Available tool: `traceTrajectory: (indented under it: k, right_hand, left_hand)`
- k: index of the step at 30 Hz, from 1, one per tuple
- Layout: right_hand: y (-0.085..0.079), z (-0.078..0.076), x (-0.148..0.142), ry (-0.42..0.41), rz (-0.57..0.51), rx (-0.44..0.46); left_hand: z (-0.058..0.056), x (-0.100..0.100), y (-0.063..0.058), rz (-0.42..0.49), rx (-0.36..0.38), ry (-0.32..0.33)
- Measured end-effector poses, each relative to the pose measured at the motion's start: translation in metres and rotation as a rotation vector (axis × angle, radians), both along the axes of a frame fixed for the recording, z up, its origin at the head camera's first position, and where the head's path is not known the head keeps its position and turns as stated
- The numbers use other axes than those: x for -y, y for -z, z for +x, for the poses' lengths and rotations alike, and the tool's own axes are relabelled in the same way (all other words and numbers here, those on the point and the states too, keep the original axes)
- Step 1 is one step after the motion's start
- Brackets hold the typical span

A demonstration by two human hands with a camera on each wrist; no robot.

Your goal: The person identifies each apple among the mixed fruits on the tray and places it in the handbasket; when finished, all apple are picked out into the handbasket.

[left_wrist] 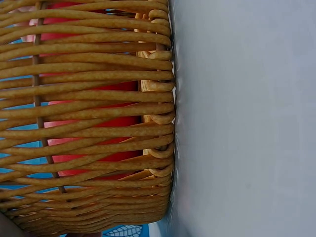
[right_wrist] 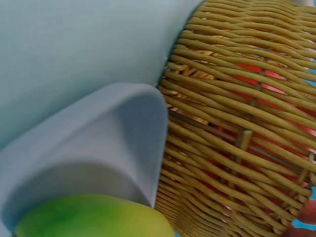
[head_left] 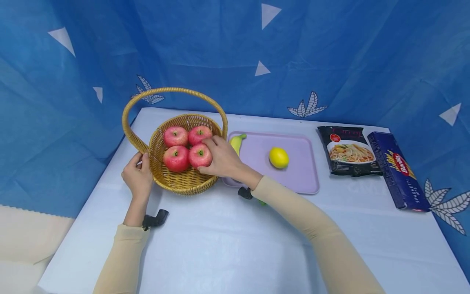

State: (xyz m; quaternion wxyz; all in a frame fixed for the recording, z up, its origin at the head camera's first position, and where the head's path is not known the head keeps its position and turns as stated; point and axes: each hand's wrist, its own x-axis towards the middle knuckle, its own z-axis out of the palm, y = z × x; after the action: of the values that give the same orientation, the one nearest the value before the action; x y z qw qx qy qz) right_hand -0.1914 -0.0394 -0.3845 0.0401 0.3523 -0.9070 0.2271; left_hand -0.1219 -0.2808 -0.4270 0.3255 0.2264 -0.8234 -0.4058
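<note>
A wicker basket point(head_left: 183, 185) with a tall arched handle stands at the table's left, holding several red apples point(head_left: 176, 158). My left hand point(head_left: 138, 175) grips the basket's left rim at the foot of the handle, fingers partly hidden behind it. Reaching over the right rim, my right hand point(head_left: 225, 159) grips the nearest right-hand apple point(head_left: 200, 155) between thumb and fingers, inside the basket among the others. Red shows through the weave point(left_wrist: 98, 128) in the left wrist view. The right wrist view has the basket's side point(right_wrist: 237, 123) with fingertips at its edge.
Right of the basket lies a lilac tray point(head_left: 297, 179) with a lemon point(head_left: 279, 158) and a banana point(head_left: 236, 143), partly covered by my hand. Something green point(head_left: 262, 202) peeks from under my right sleeve. Farther right are a black noodle packet point(head_left: 349, 151) and a blue spaghetti box point(head_left: 398, 171).
</note>
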Motion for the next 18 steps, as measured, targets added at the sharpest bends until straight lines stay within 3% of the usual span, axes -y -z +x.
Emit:
traceTrajectory:
  k: [7, 18]
  right_hand:
    - [0.007, -0.001, 0.003, 0.027, 0.094, -0.049]
    - [0.008, 0.000, 0.013, 0.106, 0.202, -0.055]
  left_hand:
    - [0.000, -0.001, 0.000, -0.002, 0.004, 0.001]
    - [0.001, -0.001, -0.002, 0.017, 0.003, 0.005]
